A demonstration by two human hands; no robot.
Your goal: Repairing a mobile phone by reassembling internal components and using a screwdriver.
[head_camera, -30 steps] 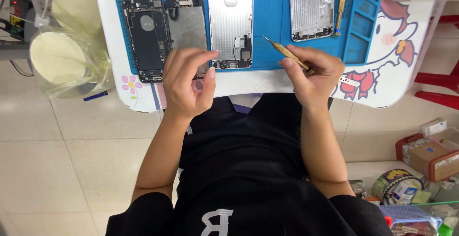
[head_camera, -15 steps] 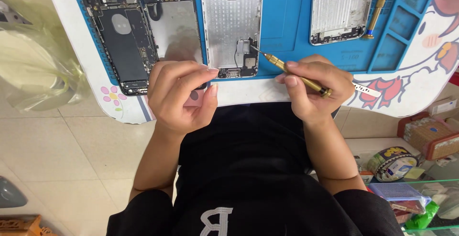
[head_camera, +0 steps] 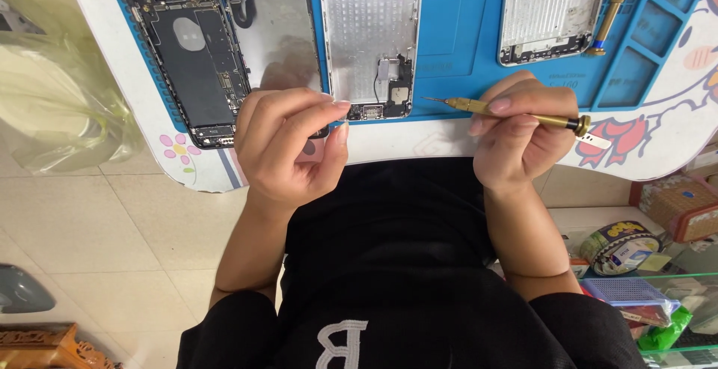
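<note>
**Currently: screwdriver held over repair mat, small part pinched in the other hand**

Containers first. The blue repair mat (head_camera: 456, 32) has moulded compartments along its right edge; their contents cannot be made out. On the mat's flat area lie an opened phone body (head_camera: 191, 59) with its dark internals exposed, a detached screen panel (head_camera: 280, 36) just beside it, a silver rear housing (head_camera: 370, 36) with small parts at its lower end, and a second silver housing (head_camera: 550, 14) further right. A second brass-coloured tool (head_camera: 609, 14) lies by that housing. Below the table, a roll of tape (head_camera: 619, 246) and a blue tray (head_camera: 624, 294) sit near the floor.

The brass screwdriver (head_camera: 516, 113) lies across the right hand (head_camera: 520, 141), thumb and fingers closed around its shaft, tip pointing left toward the first housing's lower edge without touching it.

The left hand (head_camera: 288, 148) is curled, thumb and forefinger pressed together at their tips, just beside that housing's bottom corner. What they pinch is too small to identify.
</note>
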